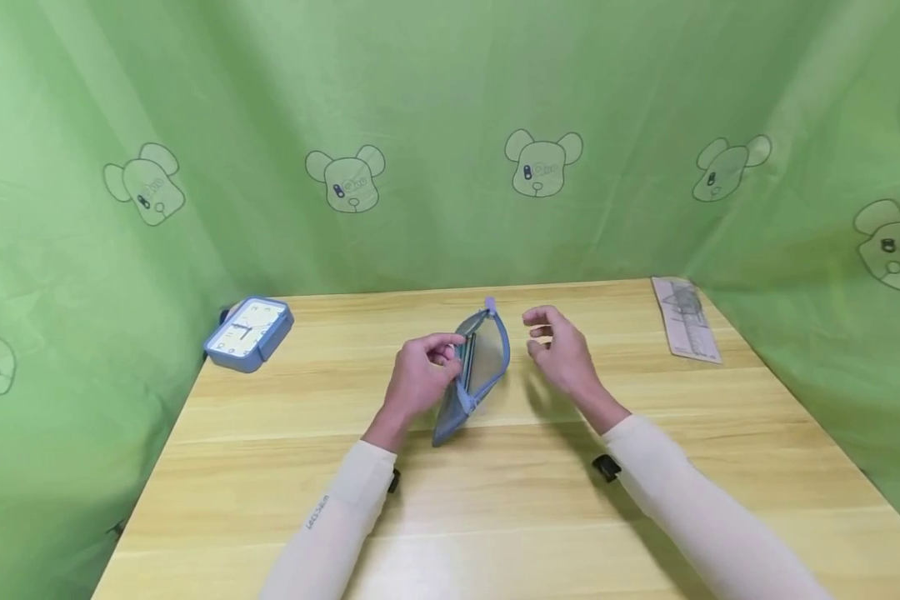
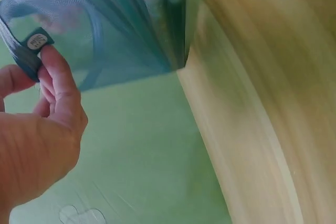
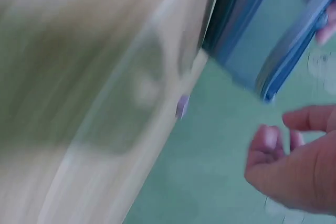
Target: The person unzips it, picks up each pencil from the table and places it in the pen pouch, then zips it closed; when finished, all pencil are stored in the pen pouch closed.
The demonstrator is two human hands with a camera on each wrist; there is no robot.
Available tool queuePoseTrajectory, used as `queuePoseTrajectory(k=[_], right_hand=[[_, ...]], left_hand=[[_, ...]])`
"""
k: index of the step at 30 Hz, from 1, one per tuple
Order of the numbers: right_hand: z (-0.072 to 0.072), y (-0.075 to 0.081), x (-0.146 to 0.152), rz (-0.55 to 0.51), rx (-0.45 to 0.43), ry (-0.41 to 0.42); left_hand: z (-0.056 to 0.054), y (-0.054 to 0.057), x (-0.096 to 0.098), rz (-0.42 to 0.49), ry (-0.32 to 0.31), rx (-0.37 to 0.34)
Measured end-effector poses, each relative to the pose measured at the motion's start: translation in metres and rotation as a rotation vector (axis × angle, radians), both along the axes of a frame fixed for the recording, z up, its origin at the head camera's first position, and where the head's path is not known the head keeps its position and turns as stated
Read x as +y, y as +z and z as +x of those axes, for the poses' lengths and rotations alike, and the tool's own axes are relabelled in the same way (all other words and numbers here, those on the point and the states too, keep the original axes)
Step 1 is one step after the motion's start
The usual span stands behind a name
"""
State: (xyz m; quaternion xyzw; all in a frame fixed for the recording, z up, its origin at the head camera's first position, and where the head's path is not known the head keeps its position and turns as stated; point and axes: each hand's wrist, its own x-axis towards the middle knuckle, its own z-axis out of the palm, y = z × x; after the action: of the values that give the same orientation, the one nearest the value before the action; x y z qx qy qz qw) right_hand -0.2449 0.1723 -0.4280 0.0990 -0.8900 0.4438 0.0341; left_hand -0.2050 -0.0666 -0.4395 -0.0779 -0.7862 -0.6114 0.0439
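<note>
A blue mesh zip pouch (image 1: 452, 419) stands tilted over the middle of the table with its mouth spread apart. Several pens or similar slim sticks (image 2: 152, 19) show through the mesh in the left wrist view. My left hand (image 1: 422, 371) pinches the pouch's zip edge between thumb and fingers, beside a small dark tab (image 2: 38, 40) with a white oval label. To the right of the pouch, my right hand (image 1: 565, 354) hovers with its fingers loosely bent. It holds nothing and is apart from the pouch, as the right wrist view also shows.
On the wooden table (image 1: 307, 417), a blue alarm clock (image 1: 251, 332) stands at the back left. A flat pack of see-through rulers (image 1: 686, 321) lies at the back right. Behind the pouch sits a small purple object (image 3: 182, 107). Green curtains (image 1: 435, 83) hang around the table.
</note>
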Motion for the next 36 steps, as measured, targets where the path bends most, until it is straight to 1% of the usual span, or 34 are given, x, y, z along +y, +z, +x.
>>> queuePoseTrajectory(k=[1,4,7,9,11,13,15,19,22,24,27,29,31,32,34,36], right_hand=[[-0.001,-0.002,0.005,0.013,-0.008,0.023],[-0.003,-0.007,0.017,0.065,-0.018,0.137],[-0.003,-0.013,0.024,0.080,-0.001,0.232],[-0.003,-0.014,0.026,0.062,0.013,0.258],[-0.003,-0.014,0.027,0.039,0.025,0.267],[-0.002,-0.013,0.028,0.018,0.025,0.267],[-0.002,-0.011,0.028,0.006,0.023,0.269],[-0.004,-0.013,0.030,-0.011,0.000,0.254],[-0.004,-0.015,0.031,-0.008,0.001,0.200],[-0.004,-0.015,0.033,0.000,0.011,0.158],[-0.005,-0.013,0.037,-0.015,0.009,0.087],[-0.007,-0.011,0.040,-0.041,-0.007,0.053],[-0.008,-0.010,0.042,-0.074,-0.027,0.021],[-0.008,-0.009,0.043,-0.086,-0.035,0.013],[-0.009,-0.008,0.044,-0.101,-0.048,0.006],[-0.009,-0.008,0.044,-0.100,-0.056,0.003]], left_hand=[[0.000,0.001,-0.002,0.018,-0.020,0.003],[-0.001,0.002,-0.007,0.072,-0.093,-0.015],[-0.003,0.002,-0.013,0.125,-0.181,-0.072],[-0.004,0.001,-0.018,0.159,-0.225,-0.119],[-0.006,0.000,-0.023,0.183,-0.251,-0.155],[-0.007,-0.002,-0.028,0.193,-0.261,-0.171],[-0.009,-0.004,-0.034,0.190,-0.257,-0.174],[-0.015,-0.009,-0.046,0.155,-0.236,-0.170],[-0.018,-0.013,-0.062,0.107,-0.232,-0.188],[-0.020,-0.016,-0.076,0.091,-0.266,-0.204],[-0.020,-0.017,-0.097,0.077,-0.349,-0.222],[-0.019,-0.017,-0.106,0.044,-0.406,-0.198],[-0.019,-0.017,-0.108,-0.010,-0.431,-0.159],[-0.019,-0.016,-0.106,-0.040,-0.427,-0.138],[-0.020,-0.016,-0.101,-0.097,-0.400,-0.088],[-0.021,-0.017,-0.094,-0.133,-0.351,-0.068]])
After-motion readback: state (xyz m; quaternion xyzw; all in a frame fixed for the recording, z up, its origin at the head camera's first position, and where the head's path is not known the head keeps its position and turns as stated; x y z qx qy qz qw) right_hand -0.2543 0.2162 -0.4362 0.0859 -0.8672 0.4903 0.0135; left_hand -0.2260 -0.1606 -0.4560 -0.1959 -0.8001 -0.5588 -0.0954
